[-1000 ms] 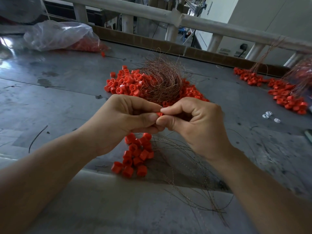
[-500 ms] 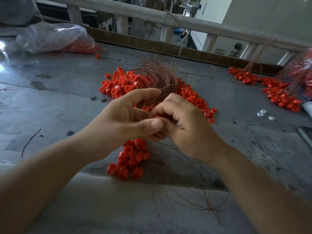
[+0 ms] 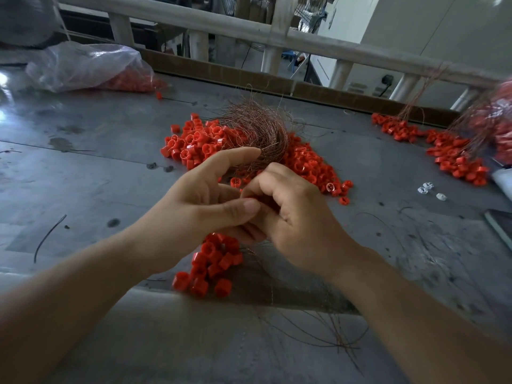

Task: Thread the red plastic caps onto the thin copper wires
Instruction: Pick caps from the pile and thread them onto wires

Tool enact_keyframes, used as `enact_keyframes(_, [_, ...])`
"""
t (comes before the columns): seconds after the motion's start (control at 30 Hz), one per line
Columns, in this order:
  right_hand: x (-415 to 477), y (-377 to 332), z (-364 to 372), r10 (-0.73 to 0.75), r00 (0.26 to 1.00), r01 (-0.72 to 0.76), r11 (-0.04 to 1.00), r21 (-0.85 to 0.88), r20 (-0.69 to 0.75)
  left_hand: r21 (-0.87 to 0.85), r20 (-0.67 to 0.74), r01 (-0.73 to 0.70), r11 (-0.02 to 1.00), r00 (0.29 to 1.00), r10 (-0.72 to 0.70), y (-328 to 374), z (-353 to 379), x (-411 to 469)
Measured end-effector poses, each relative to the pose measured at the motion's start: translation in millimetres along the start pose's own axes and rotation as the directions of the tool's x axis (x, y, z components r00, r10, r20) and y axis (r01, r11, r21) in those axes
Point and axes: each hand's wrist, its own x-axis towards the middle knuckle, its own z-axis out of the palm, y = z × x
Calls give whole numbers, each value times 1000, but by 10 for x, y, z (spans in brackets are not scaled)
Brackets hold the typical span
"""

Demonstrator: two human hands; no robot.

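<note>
We see both hands meeting above the grey tabletop [image 3: 83,173], forearms reaching in from the lower corners. The left hand [image 3: 199,206] has its index finger stretched forward and its thumb pressed toward the right hand [image 3: 293,217], whose fingers are curled into a loose fist. Between the fingertips a sliver of red shows, but we cannot tell whether either hand truly grips a cap or a wire. Below the hands hangs a cluster of threaded red caps [image 3: 213,261], with thin copper wires [image 3: 318,325] trailing off toward the near edge. Beyond the hands lies a pile of loose red caps [image 3: 194,139] under a tangled bundle of copper wire [image 3: 257,128]. We find no legible writing anywhere.
</note>
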Motion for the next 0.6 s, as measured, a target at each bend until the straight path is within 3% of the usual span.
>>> enact_keyframes(0.27, [-12, -25, 0, -43, 996, 49, 995, 84, -72, -34, -35, 32, 999, 999, -33, 38, -47, 30])
enact_keyframes(0.37, [-3, -22, -35, 50, 997, -36, 976, 213, -60, -65, -56, -18, 998, 998, 14, 70, -80, 43])
enact_keyframes(0.47, [8, 7, -53, 173, 984, -177, 930, 323, 40, -164, -78, -100, 981, 993, 89, 119, -120, 49])
enact_keyframes(0.6, [15, -2, -58, 175, 984, -173, 907, 385, 30, -243, -142, -134, 961, 985, 102, 144, -137, 53])
